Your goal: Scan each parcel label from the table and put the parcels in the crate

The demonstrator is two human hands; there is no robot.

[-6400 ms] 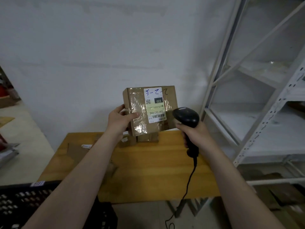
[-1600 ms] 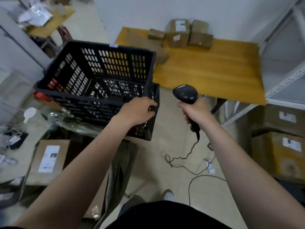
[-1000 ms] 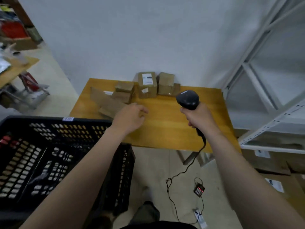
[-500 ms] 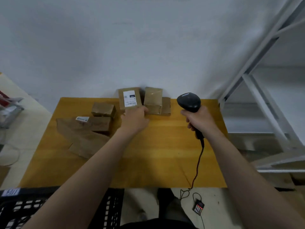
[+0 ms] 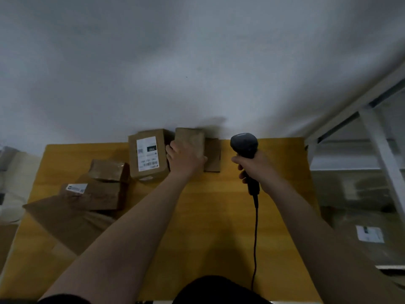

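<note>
Several brown cardboard parcels lie along the far edge of the wooden table (image 5: 208,220). My left hand (image 5: 184,160) grips a plain brown parcel (image 5: 190,138) that stands against the wall, thumb on its left side and fingers on its right. Left of it stands a box with a white barcode label (image 5: 149,156). A thin flat parcel (image 5: 213,155) lies just to the right. My right hand (image 5: 256,168) holds a black corded barcode scanner (image 5: 244,142) upright, a little right of the gripped parcel. The crate is out of view.
A small taped box (image 5: 107,171), a flat labelled parcel (image 5: 96,195) and a large flat brown envelope (image 5: 59,218) lie at the table's left. A white metal shelf rack (image 5: 382,150) stands at the right, with a labelled carton (image 5: 370,234) on the floor below.
My left hand has moved right from in front of the labelled box and taken hold of the plain parcel. The view has come closer to the table. The scanner has hardly moved.
</note>
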